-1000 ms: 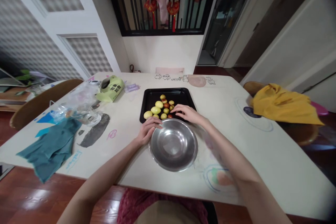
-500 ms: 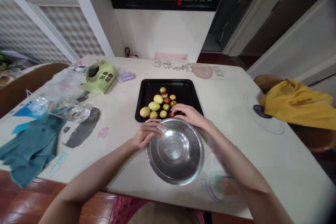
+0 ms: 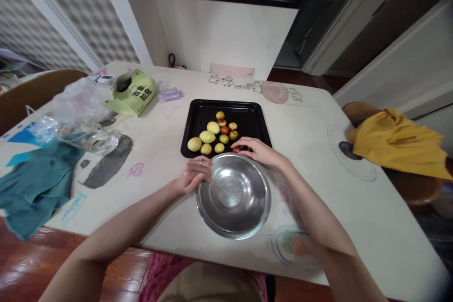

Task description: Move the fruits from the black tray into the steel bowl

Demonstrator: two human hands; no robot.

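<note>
A shiny metal bowl point(image 3: 233, 217) stands near the table's front edge. My left hand point(image 3: 196, 173), with a ring on one finger, is curled over the bowl's left rim. Just beyond, a black baking tray point(image 3: 247, 115) holds several yellow lemons point(image 3: 207, 137) on its left and several green-brown jujubes point(image 3: 223, 138) to their right. At the tray's near edge, my right hand point(image 3: 257, 150) has its fingers bent around a red jujube point(image 3: 236, 149). Part of that jujube is hidden by the fingers. The bowl's back rim lies close against the tray.
Left on the table point(image 3: 159, 137) are a clear glass jug point(image 3: 88, 136), a teal cloth point(image 3: 38, 184), a plastic bag point(image 3: 81, 99), a green paper box point(image 3: 136, 92) and a small purple packet point(image 3: 170, 95). A yellow cloth point(image 3: 396, 144) hangs over a chair at right.
My left hand has drawn back slightly and its fingers are more curled at the bowl rim. The right hand stays by the red jujube, and the view has tilted down a little.
</note>
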